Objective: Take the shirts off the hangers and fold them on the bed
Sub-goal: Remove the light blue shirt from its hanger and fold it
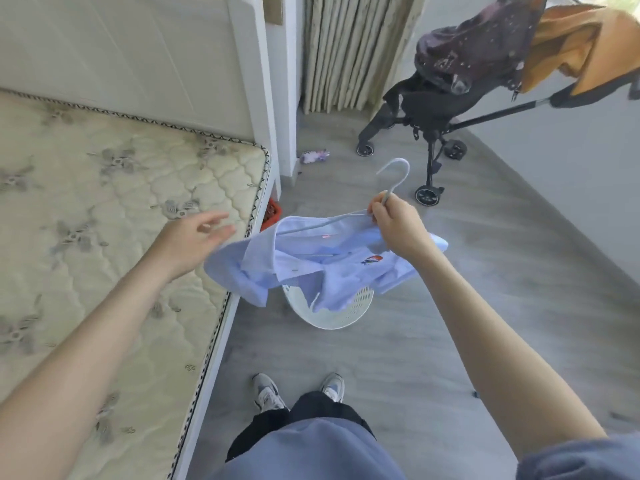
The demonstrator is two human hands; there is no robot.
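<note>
A light blue collared shirt (311, 265) with a small chest logo hangs on a pale wire hanger (394, 178). My right hand (398, 230) grips the hanger at its neck, just below the hook, and holds the shirt above a basket. At the shirt's left shoulder, my left hand (194, 240) has its fingers spread; whether it touches the cloth I cannot tell. The bed (104, 237), a bare quilted mattress, lies to the left.
A white perforated laundry basket (332, 310) stands on the grey floor under the shirt. A black stroller (443, 98) draped with an orange cloth (581, 39) stands at the back right. A small purple object (313, 156) lies by the headboard (138, 53). My feet (298, 393) are near the bed's edge.
</note>
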